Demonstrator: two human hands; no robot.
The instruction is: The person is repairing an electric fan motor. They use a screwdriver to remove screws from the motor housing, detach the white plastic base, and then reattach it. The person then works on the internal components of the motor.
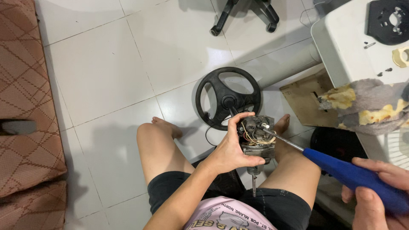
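My left hand (232, 147) grips a small grey electric motor (257, 136) with exposed wires, held above my lap with its shaft pointing down. My right hand (377, 189), at the lower right, is closed around the blue handle of a screwdriver (349, 172). The screwdriver's metal shank runs up and left, and its tip touches the top of the motor near the wires.
A black round spoked base (228, 98) lies on the white tiled floor ahead of my bare feet. A white table (345, 38) at right carries a black part (390, 19), small screws and a grey-yellow rag (366, 106). A brown patterned cushion (25, 106) lines the left; chair wheels (245, 17) at top.
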